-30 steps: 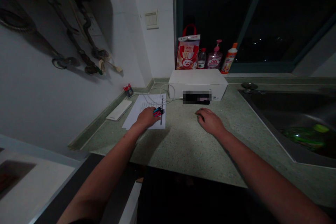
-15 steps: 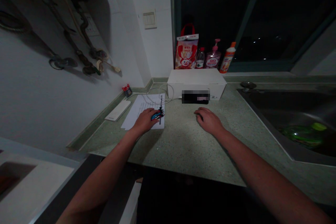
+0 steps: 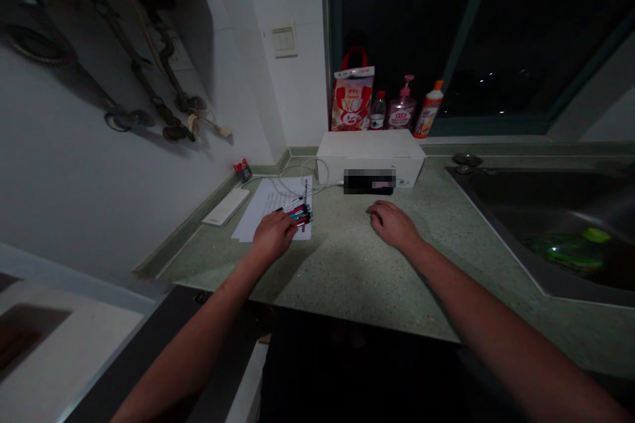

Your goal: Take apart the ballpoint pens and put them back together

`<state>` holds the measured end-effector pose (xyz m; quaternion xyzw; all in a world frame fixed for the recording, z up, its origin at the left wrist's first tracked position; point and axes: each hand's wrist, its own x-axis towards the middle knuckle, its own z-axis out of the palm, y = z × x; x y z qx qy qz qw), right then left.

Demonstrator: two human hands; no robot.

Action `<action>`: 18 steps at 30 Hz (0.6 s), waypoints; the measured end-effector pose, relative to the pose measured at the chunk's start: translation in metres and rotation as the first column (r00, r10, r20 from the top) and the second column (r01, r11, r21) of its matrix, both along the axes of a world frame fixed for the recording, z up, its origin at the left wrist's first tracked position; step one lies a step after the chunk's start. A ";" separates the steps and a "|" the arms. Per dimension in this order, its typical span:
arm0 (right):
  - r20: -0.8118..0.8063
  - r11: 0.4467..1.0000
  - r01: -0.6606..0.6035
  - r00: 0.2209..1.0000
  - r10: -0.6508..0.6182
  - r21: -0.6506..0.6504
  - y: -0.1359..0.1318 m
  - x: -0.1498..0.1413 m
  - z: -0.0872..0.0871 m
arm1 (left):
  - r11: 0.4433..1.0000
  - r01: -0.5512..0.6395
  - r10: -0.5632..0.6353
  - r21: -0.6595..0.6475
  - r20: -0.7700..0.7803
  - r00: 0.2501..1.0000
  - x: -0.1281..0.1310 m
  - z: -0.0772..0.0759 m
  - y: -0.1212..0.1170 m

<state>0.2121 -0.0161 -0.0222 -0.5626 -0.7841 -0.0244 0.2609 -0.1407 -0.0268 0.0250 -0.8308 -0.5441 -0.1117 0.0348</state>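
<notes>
My left hand (image 3: 272, 236) is over the printed sheets of paper (image 3: 251, 218), its fingers curled at the near end of a bundle of pens (image 3: 300, 213). The pens have dark, red and teal parts, and their tips point right. Part of the bundle is hidden by the fingers. My right hand (image 3: 394, 225) rests on the countertop with loosely bent fingers, a gap beside the thumb and nothing in it. Just beyond it a black phone (image 3: 368, 189), partly blurred out, leans against a white box (image 3: 370, 145). A white cable (image 3: 327, 188) runs to the phone.
Left of the paper lie a white flat case (image 3: 225, 206) and a small red-and-dark pack (image 3: 243, 170). A sink (image 3: 501, 238) holding a green bottle (image 3: 570, 248) is at the right. Behind the box stand a red bag (image 3: 352, 100) and several bottles (image 3: 401, 109).
My left hand has drawn back slightly to the left, and more of the pens shows, spread wider over the paper. My right hand stays in nearly the same place.
</notes>
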 end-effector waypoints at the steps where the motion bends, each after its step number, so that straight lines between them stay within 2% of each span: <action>1: 0.000 1.000 0.001 1.000 -0.001 0.001 0.000 0.000 0.000 | 1.000 -0.012 0.012 -0.012 -0.029 0.999 0.000 0.000 -0.003; 10: -0.012 1.000 -0.017 1.000 0.017 -0.008 -0.002 -0.002 0.005 | 0.989 -0.145 0.146 0.018 -0.063 0.987 0.002 -0.005 -0.011; 14: -0.032 0.998 -0.069 0.997 0.070 0.011 -0.006 -0.006 0.009 | 0.993 -0.118 0.119 0.015 -0.108 0.987 0.001 -0.004 -0.009; 18: -0.059 0.990 -0.137 0.989 0.138 0.018 -0.014 -0.020 0.015 | 0.999 -0.044 0.043 -0.011 -0.124 0.991 0.009 -0.003 -0.010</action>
